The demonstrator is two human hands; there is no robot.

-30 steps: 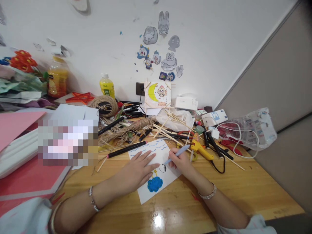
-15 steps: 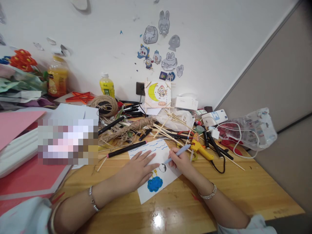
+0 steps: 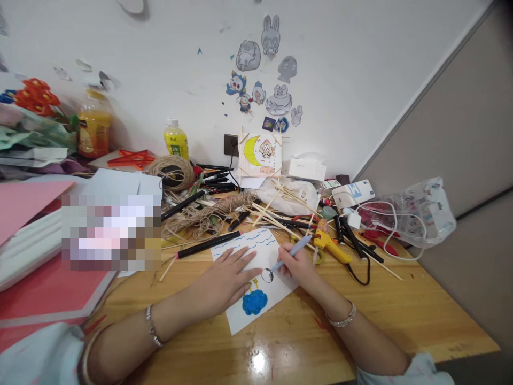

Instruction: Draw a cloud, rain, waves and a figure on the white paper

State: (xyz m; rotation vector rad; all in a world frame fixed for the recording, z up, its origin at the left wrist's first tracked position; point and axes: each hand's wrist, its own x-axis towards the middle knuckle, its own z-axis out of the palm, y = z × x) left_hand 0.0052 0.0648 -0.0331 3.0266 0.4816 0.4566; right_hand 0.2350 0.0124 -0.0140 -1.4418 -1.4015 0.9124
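Note:
A sheet of white paper [image 3: 240, 321] lies tilted on the wooden table, with blue wavy lines at its far end. Near its close end is a blue cloud shape [image 3: 255, 302] with small yellow marks above it. My left hand [image 3: 230, 278] rests flat on the paper, fingers spread. In my right hand [image 3: 294, 264] is a light blue pen [image 3: 294, 251], gripped between thumb and fingers. Its tip is beside a small round black-and-white drawing [image 3: 267, 275], close to my left index finger.
Behind the paper lie a black marker [image 3: 208, 245], thin wooden sticks [image 3: 276, 220] and a tangle of twine [image 3: 192, 222]. A yellow glue gun [image 3: 332, 247] with a cord is to the right. A framed moon picture [image 3: 259, 155] leans on the wall beyond.
The pen tip has shifted slightly right along the edge of the round drawing. My left hand stays in place on the paper.

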